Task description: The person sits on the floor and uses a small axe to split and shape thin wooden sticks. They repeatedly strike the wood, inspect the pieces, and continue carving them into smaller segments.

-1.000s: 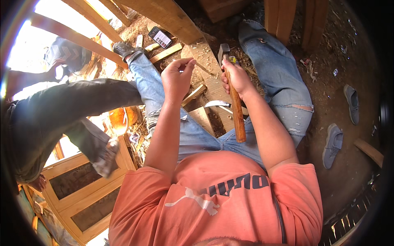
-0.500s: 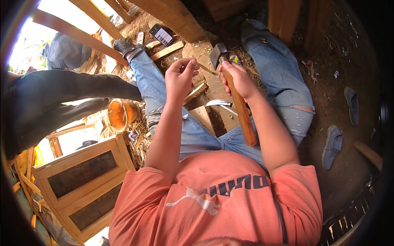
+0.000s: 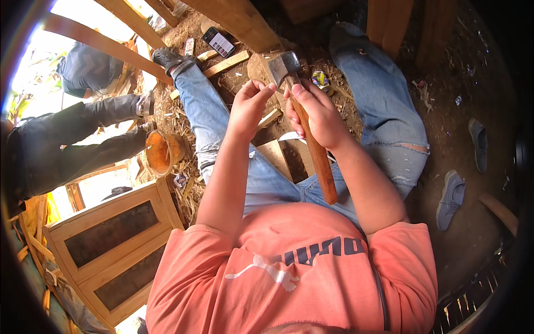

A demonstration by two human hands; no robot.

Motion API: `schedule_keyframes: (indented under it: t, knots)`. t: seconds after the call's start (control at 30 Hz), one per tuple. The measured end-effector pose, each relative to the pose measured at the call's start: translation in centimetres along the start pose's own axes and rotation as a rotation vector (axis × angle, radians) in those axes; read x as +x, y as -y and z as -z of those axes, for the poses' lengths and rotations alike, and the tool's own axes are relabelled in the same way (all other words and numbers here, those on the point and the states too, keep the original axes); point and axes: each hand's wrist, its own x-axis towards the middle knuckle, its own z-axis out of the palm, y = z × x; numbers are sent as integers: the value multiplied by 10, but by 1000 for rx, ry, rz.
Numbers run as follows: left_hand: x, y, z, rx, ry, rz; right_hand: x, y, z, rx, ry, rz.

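Note:
My right hand [image 3: 314, 111] grips an axe [image 3: 317, 147] by its wooden handle, just below the head. Its dark metal head [image 3: 283, 67] points away from me and the handle end hangs over my lap. My left hand [image 3: 250, 108] is closed in a pinch, with the thumb and fingertips right beside the axe head. What it pinches, if anything, is hidden. Below the hands, between my legs, lie a pale wooden block [image 3: 274, 158] and part of a curved blade [image 3: 290, 136], mostly covered by the right hand and handle.
Wood offcuts [image 3: 227, 65] and a phone [image 3: 218, 42] lie ahead. An orange bucket [image 3: 165, 151] and a wooden panel frame [image 3: 111, 245] stand at left, near another person's dark-clad legs [image 3: 83, 122]. Grey shoes [image 3: 449, 199] rest on the dirt at right. Wooden beams [image 3: 233, 22] cross above.
The axe head has come left and nearer my left fingertips. A thin stick seen at the left hand earlier is now out of sight. The other person's legs have shifted left.

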Motion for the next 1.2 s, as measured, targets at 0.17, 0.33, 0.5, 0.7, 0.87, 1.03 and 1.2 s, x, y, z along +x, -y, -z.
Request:
schedule_keyframes:
  t: [0.17, 0.33, 0.5, 0.7, 0.87, 1.03, 1.2]
  knots:
    - [-2, -1, -3, -2, -6, -10, 5, -2, 4, 77, -44, -55]
    - [-3, -1, -1, 22, -24, 4, 4, -2, 5, 77, -36, -74]
    - [-6, -5, 1, 24, -43, -1, 8, -4, 2, 30, -60, -62]
    - [-3, 2, 12, 4, -33, -26, 9, -16, 3, 3, -69, -99]
    - [-4, -4, 4, -9, -25, -14, 7, -10, -4, -92, -90, -66]
    - [-2, -2, 11, 42, 8, -1, 16, -39, 6, -111, -169, -159]
    - [-3, 1, 8, -4, 23, -23, 7, -18, -6, -79, -88, -86]
